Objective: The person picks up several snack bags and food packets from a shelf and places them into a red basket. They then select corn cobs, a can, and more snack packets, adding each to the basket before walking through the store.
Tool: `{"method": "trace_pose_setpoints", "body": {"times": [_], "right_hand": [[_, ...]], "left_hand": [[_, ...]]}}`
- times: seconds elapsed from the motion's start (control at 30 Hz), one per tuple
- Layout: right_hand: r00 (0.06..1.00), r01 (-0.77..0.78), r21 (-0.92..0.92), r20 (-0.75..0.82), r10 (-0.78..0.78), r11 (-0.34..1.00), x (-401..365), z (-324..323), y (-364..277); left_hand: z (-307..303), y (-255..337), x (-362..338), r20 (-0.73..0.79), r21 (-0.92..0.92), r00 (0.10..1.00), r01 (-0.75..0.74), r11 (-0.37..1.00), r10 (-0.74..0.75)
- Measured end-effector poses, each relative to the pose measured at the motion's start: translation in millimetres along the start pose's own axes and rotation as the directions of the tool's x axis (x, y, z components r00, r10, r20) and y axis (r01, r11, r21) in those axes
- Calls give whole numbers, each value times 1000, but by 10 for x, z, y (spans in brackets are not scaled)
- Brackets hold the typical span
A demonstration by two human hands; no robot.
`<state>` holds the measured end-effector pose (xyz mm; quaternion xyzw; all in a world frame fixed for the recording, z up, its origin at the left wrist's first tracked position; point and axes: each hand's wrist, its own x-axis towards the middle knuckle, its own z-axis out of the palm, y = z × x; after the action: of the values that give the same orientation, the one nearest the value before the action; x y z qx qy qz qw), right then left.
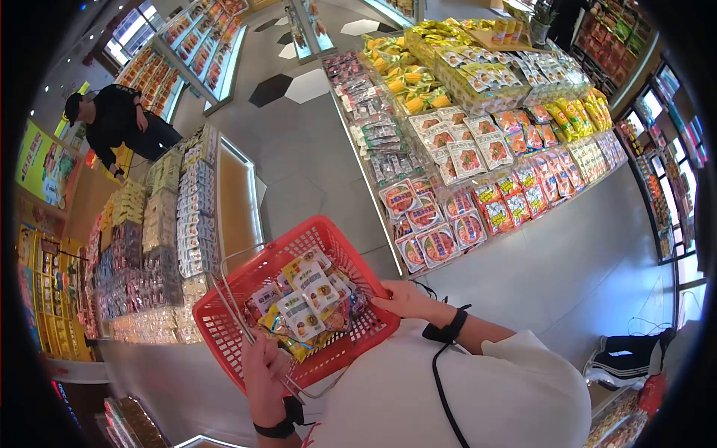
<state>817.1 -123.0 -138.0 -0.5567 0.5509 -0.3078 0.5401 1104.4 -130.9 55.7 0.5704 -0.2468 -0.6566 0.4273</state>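
A red plastic basket (216, 340) hangs in front of my body, tilted. Inside it lie several snack packets (305, 305), white, yellow and purple. My left hand (265, 366) is closed round the basket's metal handle near the lower left side. At the basket's right edge, my right hand (403, 300) grips the rim with its fingers. Both wrists wear black bands, and a black cable runs over the white shirt from the right one.
A display island (478, 149) of packaged snacks stands ahead to the right. Another stacked counter (160, 246) is on the left, where a person in black (119, 123) leans over goods. Grey floor (299, 164) runs between them. Shelves line both sides.
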Motion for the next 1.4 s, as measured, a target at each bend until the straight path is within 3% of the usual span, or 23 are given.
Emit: {"method": "trace_pose_setpoints", "body": {"times": [0.1, 0.2, 0.23, 0.33, 0.47, 0.6, 0.67, 0.7, 0.8, 0.83, 0.9, 1.0, 1.03, 1.1, 1.13, 1.17, 1.27, 1.33, 1.4], "right_hand": [[998, -52, 219, 47, 43, 974, 246, -177, -130], [991, -108, 264, -51, 126, 958, 439, -317, 137], [968, -137, 324, -157, 196, 936, 448, -360, 101], [892, -313, 149, -292, 344, 938, 594, -587, 321], [831, -376, -25, -452, 324, 926, 864, -799, 573], [832, -415, -31, -417, 365, 909, 1098, -810, 648], [772, -497, 122, -390, 502, 859, 1141, -675, 820], [728, -466, 506, -247, 640, 726, 1110, -685, 630], [740, -48, 703, -453, 498, 710, 1056, -444, 597], [630, 98, 792, -518, 579, 602, 1144, -398, 527], [394, 430, 819, -549, 737, 380, 1392, -369, 438], [306, 745, 611, -668, 678, 267, 1742, -396, 932], [193, 750, 585, -639, 744, 308, 1935, -549, 690], [197, 710, 568, -727, 657, 416, 2291, -650, 1111], [203, 684, 555, -768, 607, 474, 2451, -802, 1032], [193, 799, 517, -704, 683, 307, 2588, -895, 908], [185, 587, 613, -737, 650, 528, 2870, -1271, 241], [45, 380, 598, -774, 631, 706, 3049, -1419, 163], [24, 547, 616, -689, 724, 567, 3204, -1521, 68]], "left_hand": [[145, 288, 413, 133, 39, 991, -17, 999, 12], [306, 528, 876, 154, 58, 987, 45, 997, -54], [377, 632, 1037, 169, 80, 984, 47, 996, -60], [541, 911, 1551, 224, 138, 970, 65, 988, -95], [568, 1219, 2485, 321, 151, 936, 98, 984, -142], [864, 1679, 3311, 396, 159, 894, 159, 974, -210], [1146, 1939, 3589, 472, 204, 849, 155, 967, -236], [1260, 2061, 3707, 499, 240, 827, 156, 958, -259], [1600, 2370, 4106, 574, 356, 756, 115, 927, -314], [1706, 2441, 4257, 587, 395, 735, 107, 913, -340], [1942, 2541, 4528, 583, 453, 719, 99, 886, -378], [2300, 2663, 4951, 581, 517, 684, 107, 849, -441], [2428, 2687, 5098, 577, 539, 670, 117, 834, -467], [2659, 2748, 5336, 607, 578, 636, 58, 814, -476], [2762, 2774, 5457, 621, 591, 619, 34, 806, -481], [2848, 2814, 5596, 638, 598, 592, 24, 801, -493], [3136, 2933, 5844, 628, 627, 580, 18, 779, -519], [3339, 3015, 5988, 626, 644, 550, 35, 764, -553], [3551, 3086, 6186, 620, 675, 526, 20, 737, -582]]}}
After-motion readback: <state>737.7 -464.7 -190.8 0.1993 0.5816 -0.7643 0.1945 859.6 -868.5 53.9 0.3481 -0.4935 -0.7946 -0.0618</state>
